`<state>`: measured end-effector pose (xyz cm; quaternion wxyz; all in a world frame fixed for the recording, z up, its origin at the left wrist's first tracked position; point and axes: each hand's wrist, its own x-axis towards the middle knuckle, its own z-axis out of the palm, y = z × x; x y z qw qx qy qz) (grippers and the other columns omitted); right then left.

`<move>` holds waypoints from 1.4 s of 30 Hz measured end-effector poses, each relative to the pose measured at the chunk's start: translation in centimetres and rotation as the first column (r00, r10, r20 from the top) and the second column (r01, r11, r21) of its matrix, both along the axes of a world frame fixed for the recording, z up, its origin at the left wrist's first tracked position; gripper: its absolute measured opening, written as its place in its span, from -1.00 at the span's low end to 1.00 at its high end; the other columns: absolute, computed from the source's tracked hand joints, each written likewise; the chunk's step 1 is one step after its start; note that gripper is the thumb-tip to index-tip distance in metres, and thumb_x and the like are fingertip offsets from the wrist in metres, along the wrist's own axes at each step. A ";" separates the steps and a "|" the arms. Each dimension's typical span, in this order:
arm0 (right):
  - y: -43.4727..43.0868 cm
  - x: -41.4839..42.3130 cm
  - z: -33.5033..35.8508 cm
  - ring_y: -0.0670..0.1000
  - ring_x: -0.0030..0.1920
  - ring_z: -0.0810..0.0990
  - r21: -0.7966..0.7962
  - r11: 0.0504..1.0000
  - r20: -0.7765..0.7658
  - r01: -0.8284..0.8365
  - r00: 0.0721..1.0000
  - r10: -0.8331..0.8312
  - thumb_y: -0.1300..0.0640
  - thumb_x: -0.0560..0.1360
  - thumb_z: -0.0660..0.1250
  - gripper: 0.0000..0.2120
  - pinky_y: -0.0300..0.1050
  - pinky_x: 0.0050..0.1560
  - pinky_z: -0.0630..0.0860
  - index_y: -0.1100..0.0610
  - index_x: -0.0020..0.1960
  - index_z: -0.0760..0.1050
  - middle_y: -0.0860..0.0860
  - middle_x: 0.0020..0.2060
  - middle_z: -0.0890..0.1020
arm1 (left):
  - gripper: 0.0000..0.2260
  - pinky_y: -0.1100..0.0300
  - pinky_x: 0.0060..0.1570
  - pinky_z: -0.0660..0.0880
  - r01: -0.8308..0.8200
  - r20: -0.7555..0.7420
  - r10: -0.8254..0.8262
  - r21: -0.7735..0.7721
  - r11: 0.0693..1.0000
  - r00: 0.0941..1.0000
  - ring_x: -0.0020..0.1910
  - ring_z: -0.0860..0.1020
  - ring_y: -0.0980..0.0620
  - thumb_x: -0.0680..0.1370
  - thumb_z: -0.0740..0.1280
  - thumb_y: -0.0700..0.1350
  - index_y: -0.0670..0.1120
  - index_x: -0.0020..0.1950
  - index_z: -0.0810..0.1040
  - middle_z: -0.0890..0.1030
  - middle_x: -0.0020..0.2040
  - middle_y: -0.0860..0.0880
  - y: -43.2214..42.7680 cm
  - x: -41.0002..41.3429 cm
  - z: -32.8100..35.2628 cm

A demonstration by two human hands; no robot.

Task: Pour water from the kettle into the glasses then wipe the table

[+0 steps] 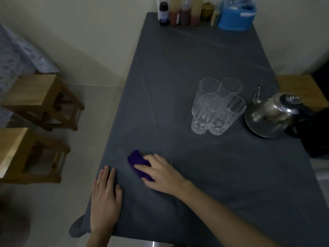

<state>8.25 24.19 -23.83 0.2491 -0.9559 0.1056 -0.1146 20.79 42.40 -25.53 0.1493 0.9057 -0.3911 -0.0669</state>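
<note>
My right hand presses flat on a purple cloth at the near left of the table, which is covered with a dark grey tablecloth. Beside it, my left hand lies flat, palm down, near the table's left edge. Several clear glasses stand bunched together right of centre. To their right sits a steel kettle, spout pointing away from me and black handle toward the right edge. Whether the glasses hold water is hard to tell in the dim light.
At the far end of the table stand several bottles and a blue plastic container. Two wooden stools are on the floor to the left. Another wooden surface shows beyond the table's right edge.
</note>
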 end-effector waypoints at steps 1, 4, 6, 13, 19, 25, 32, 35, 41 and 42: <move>-0.2 -0.6 0.0 0.18 0.07 0.52 -0.013 0.999 -0.014 -0.034 0.999 0.034 0.09 0.48 0.36 -0.57 0.07 0.11 0.50 0.15 0.33 0.51 0.21 0.17 0.53 | -0.47 0.02 0.48 0.03 0.005 0.008 -0.005 0.011 1.000 1.000 0.49 0.18 -0.08 0.56 -0.02 0.04 -0.15 0.48 0.27 0.27 0.50 -0.14 0.0 0.0 0.1; -1.4 -4.4 -0.1 0.15 0.09 0.50 -0.016 1.000 -0.049 0.006 0.999 -0.007 0.08 0.50 0.34 -0.55 0.02 0.16 0.47 0.12 0.37 0.48 0.18 0.18 0.52 | -0.48 0.05 0.49 -0.04 0.031 0.049 -0.034 0.066 0.997 0.998 0.51 0.13 -0.07 0.59 -0.08 0.05 -0.13 0.51 0.19 0.20 0.53 -0.12 0.0 -0.2 0.2; -2.8 -8.3 -0.1 0.12 0.07 0.51 -0.020 0.992 -0.048 0.123 0.991 -0.124 0.04 0.49 0.32 -0.55 -0.02 0.15 0.47 0.09 0.36 0.49 0.15 0.16 0.54 | -0.47 0.05 0.49 -0.07 0.026 0.064 -0.032 0.099 0.995 0.997 0.52 0.10 -0.05 0.60 -0.12 0.06 -0.12 0.53 0.15 0.16 0.54 -0.10 0.0 -0.2 0.1; -5.8 -23.0 0.5 0.15 0.14 0.50 0.075 0.637 -0.039 0.767 0.640 -0.767 0.07 0.53 0.35 -0.57 -0.15 0.21 0.36 0.11 0.38 0.49 0.17 0.14 0.51 | -0.45 -0.03 0.49 -0.06 -0.014 0.073 0.002 0.171 0.985 0.997 0.54 0.05 -0.05 0.61 -0.20 0.09 -0.11 0.55 0.05 0.06 0.57 -0.09 -0.3 -0.3 -0.3; -3.3 -18.5 -0.3 0.19 0.07 0.54 0.112 0.667 -0.011 0.736 0.672 -0.740 0.02 0.48 0.31 -0.59 -0.02 0.17 0.45 0.12 0.29 0.55 0.19 0.09 0.54 | -0.46 -0.06 0.51 -0.09 -0.005 0.039 -0.004 0.214 0.977 0.999 0.55 -0.06 -0.10 0.64 -0.15 0.07 -0.18 0.55 -0.03 -0.03 0.57 -0.16 -2.1 -2.7 0.7; 1.0 -14.0 -0.2 0.14 0.05 0.53 -0.007 0.970 -0.032 0.244 0.969 -0.244 0.04 0.46 0.33 -0.56 -0.03 0.10 0.50 0.08 0.33 0.50 0.15 0.14 0.55 | -0.52 0.13 0.45 -0.10 0.462 -0.042 -0.462 0.169 0.870 0.886 0.44 0.25 -0.16 0.53 -0.01 -0.15 -0.28 0.42 0.32 0.33 0.44 -0.23 -6.7 -7.9 0.9; -1.2 -25.4 -0.3 0.10 0.02 0.54 -0.037 0.777 -0.040 0.629 0.776 -0.630 -0.02 0.50 0.25 -0.56 -0.05 0.09 0.53 0.04 0.35 0.49 0.11 0.11 0.55 | -0.51 0.19 0.44 -0.13 0.637 -0.041 -0.642 0.186 0.748 0.766 0.45 0.26 -0.09 0.55 0.00 -0.08 -0.18 0.46 0.28 0.29 0.48 -0.15 -11.5 -12.4 1.6; -2.1 -32.1 0.1 0.15 0.05 0.52 -0.014 0.537 -0.074 0.843 0.535 -0.842 -0.01 0.52 0.28 -0.57 0.05 0.10 0.53 0.07 0.37 0.48 0.16 0.11 0.55 | -0.50 0.18 0.42 -0.12 0.668 -0.027 -0.680 0.224 0.710 0.732 0.45 0.28 -0.09 0.54 0.00 -0.06 -0.19 0.45 0.32 0.31 0.47 -0.15 -12.6 -13.6 1.3; -2.5 -36.9 2.2 0.23 0.06 0.56 -0.123 0.386 -0.169 0.914 0.364 -0.916 -0.11 0.52 0.23 -0.51 0.05 0.05 0.51 0.13 0.34 0.51 0.24 0.13 0.56 | -0.34 0.16 0.47 -0.15 0.665 -0.076 -0.669 0.235 0.709 0.739 0.53 0.09 -0.08 0.48 -0.23 0.07 -0.17 0.53 0.12 0.09 0.55 -0.11 -12.9 -13.9 2.6; -2.6 -36.6 2.1 0.25 0.07 0.56 -0.196 0.400 -0.161 0.895 0.373 -0.914 -0.18 0.49 0.18 -0.47 0.08 0.06 0.50 0.12 0.30 0.54 0.25 0.16 0.56 | -0.29 0.18 0.45 -0.20 0.672 -0.089 -0.676 0.257 0.694 0.732 0.55 0.00 -0.04 0.44 -0.31 0.11 -0.15 0.54 0.03 0.00 0.57 -0.08 -13.0 -13.7 3.0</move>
